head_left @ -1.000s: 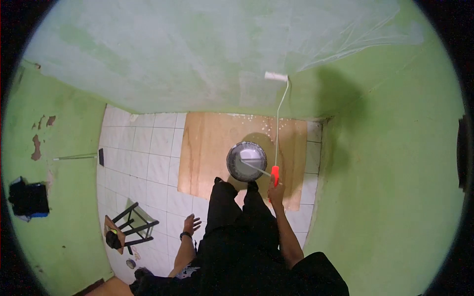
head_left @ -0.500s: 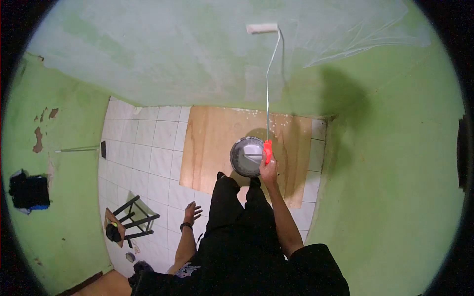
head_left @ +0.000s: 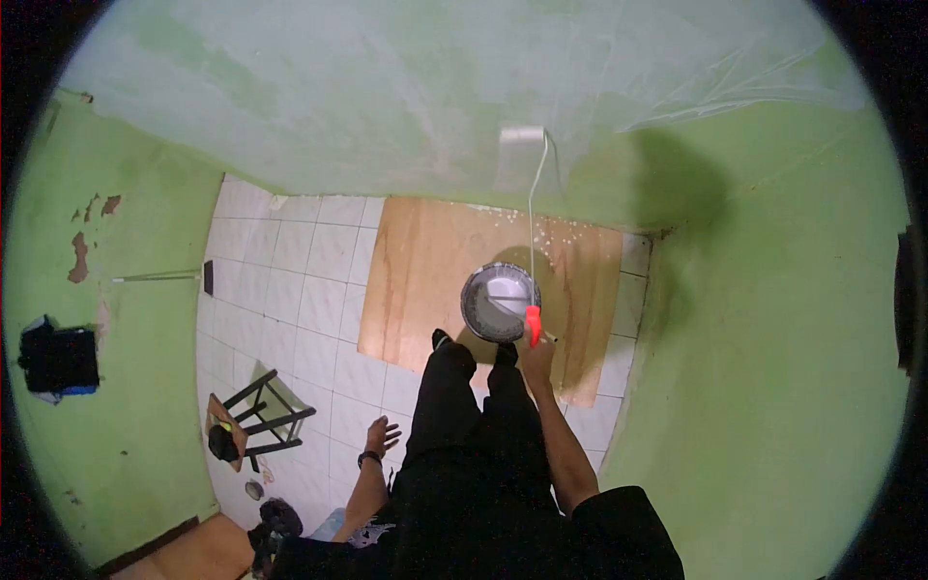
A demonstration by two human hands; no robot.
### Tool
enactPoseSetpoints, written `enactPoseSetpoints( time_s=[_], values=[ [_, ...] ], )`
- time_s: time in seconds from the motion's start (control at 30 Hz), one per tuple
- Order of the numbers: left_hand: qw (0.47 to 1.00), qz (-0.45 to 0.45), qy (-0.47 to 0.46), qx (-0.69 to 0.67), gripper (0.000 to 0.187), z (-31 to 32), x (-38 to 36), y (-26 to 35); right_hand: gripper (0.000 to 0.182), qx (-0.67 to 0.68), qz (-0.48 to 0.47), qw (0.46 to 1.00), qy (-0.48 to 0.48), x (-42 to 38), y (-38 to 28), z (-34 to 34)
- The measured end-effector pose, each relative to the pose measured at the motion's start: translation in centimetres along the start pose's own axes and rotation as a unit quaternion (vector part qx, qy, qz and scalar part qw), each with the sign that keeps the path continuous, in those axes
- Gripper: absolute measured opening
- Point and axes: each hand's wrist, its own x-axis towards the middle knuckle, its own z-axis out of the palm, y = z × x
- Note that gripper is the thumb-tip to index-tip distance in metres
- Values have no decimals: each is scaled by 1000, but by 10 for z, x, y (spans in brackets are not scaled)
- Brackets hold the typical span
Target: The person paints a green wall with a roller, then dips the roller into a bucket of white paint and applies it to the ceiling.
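Observation:
My right hand is closed round the red handle of a paint roller. The roller's long bent wire frame reaches up to a white sleeve that lies against the wall, where whitish paint partly covers the green. Below the wire stands a dark paint bucket with white paint and a pale bar across its inside; it rests on a wooden board. At my left side, my left hand hangs with fingers spread, holding nothing.
White floor tiles surround the board. A small stool with a dark item on its seat is at the left. Dark clothing hangs on the left wall, near a thin pole. A green wall rises close on my right.
The roller sleeve has moved down the wall, and my right hand has come slightly lower with the handle. The view has shifted a little. My left hand still hangs at my side.

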Motion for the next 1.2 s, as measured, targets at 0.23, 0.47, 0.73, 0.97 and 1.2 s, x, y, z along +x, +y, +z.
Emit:
enactPoseSetpoints(
  time_s=[0.23, 0.47, 0.73, 0.97, 1.2],
  values=[
    [1000, 20, -3, 17, 56, 8, -2, 26, 32, 78, -105, 989, 76, 9, -33, 38],
    [998, 52, 0, 24, 51, -7, -3, 48, 37, 31, -1, 999, 43, -2, -38, 59],
    [999, 9, -10, 39, 50, -38, 18, 61, 37, 111, 55, 992, 0, -31, -111, 39],
    [998, 25, -41, 28, 53, -49, 30, 111, 39, 82, 107, 991, -22, -42, -157, 48],
    [993, 82, -66, 47, 57, -68, 51, 168, 43, 63, 8, 997, 43, -38, -125, 86]
  ],
)
